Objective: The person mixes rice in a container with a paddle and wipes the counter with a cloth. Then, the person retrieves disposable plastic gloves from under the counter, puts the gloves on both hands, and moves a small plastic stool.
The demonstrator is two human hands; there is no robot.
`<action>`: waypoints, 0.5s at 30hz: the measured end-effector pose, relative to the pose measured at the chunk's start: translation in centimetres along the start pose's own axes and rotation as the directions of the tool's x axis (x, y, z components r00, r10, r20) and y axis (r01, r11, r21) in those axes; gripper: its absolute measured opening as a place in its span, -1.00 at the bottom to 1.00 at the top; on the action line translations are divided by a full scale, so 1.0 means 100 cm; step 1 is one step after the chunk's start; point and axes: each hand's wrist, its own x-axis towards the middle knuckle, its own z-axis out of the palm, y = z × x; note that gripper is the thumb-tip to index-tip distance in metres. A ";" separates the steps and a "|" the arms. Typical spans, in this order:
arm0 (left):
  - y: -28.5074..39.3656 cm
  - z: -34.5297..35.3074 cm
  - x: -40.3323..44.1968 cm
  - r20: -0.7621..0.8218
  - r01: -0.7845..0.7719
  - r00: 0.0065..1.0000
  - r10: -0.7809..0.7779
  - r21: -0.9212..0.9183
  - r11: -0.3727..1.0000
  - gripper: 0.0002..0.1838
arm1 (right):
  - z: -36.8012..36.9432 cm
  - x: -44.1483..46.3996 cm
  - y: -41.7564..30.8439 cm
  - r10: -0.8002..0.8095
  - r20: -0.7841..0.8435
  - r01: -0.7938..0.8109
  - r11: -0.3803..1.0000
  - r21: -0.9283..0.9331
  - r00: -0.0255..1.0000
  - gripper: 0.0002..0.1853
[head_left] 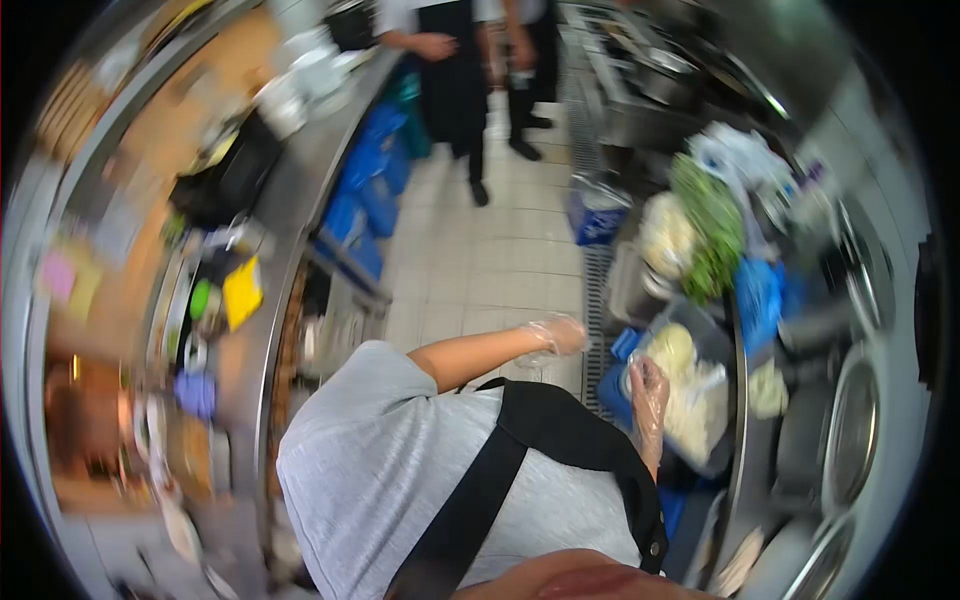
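Observation:
My left hand (pixel 558 335), in a loose clear plastic glove, is over the tiled floor, left of a clear plastic tub (pixel 722 440). Blur smears its fingers, and no object shows in it. Gloved in the same way, my right hand (pixel 650 390) is at the tub's left edge with its fingers drawn together. Whatever may be between them is too small to make out. Inside the tub lie a pale green rounded vegetable (pixel 673 345) and a mass of whitish pieces (pixel 695 410). Part of a blue container (pixel 612 390) shows beside the tub.
Leafy greens (pixel 710 220) and a pale cabbage-like vegetable (pixel 665 235) sit behind the tub. A steel counter (pixel 335 170) with containers runs along the left. Two people in dark aprons (pixel 448 80) stand in the aisle ahead. A blue box (pixel 598 212) stands by the floor drain.

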 end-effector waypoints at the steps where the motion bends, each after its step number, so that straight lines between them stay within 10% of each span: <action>1: 0.002 -0.008 0.000 -0.012 0.066 0.998 -0.067 -0.045 0.997 -0.76 | 0.004 0.022 -0.033 -0.099 0.091 0.095 0.995 0.041 0.991 -0.65; 3: 0.008 -0.006 -0.011 -0.022 0.196 0.979 -0.202 -0.160 0.968 -0.71 | 0.014 0.069 -0.042 -0.361 0.268 0.400 0.911 -0.104 0.893 -0.64; 8: -0.013 0.064 -0.100 -0.135 0.622 0.744 -0.655 -0.218 0.752 -0.82 | 0.046 0.138 0.005 -0.196 0.751 0.609 0.725 -0.322 0.631 -0.40; 10: 0.003 0.068 -0.142 0.097 0.856 0.508 -0.856 -0.172 0.488 -0.82 | 0.055 0.162 0.078 -0.291 0.854 0.831 0.496 -0.251 0.431 -0.40; 12: 0.035 0.072 -0.163 -0.010 0.924 0.205 -0.979 -0.328 0.196 -0.82 | 0.047 0.192 0.172 -0.286 0.932 0.950 0.281 -0.138 0.221 -0.41; 14: 0.056 0.072 -0.170 -0.054 0.872 0.132 -0.990 -0.468 0.142 -0.81 | 0.055 0.218 0.242 -0.220 0.975 0.994 0.110 -0.004 0.028 -0.44; 15: 0.065 0.082 -0.166 -0.073 0.836 0.103 -0.992 -0.534 0.127 -0.81 | 0.041 0.207 0.230 -0.107 0.989 0.980 0.179 -0.085 0.106 -0.47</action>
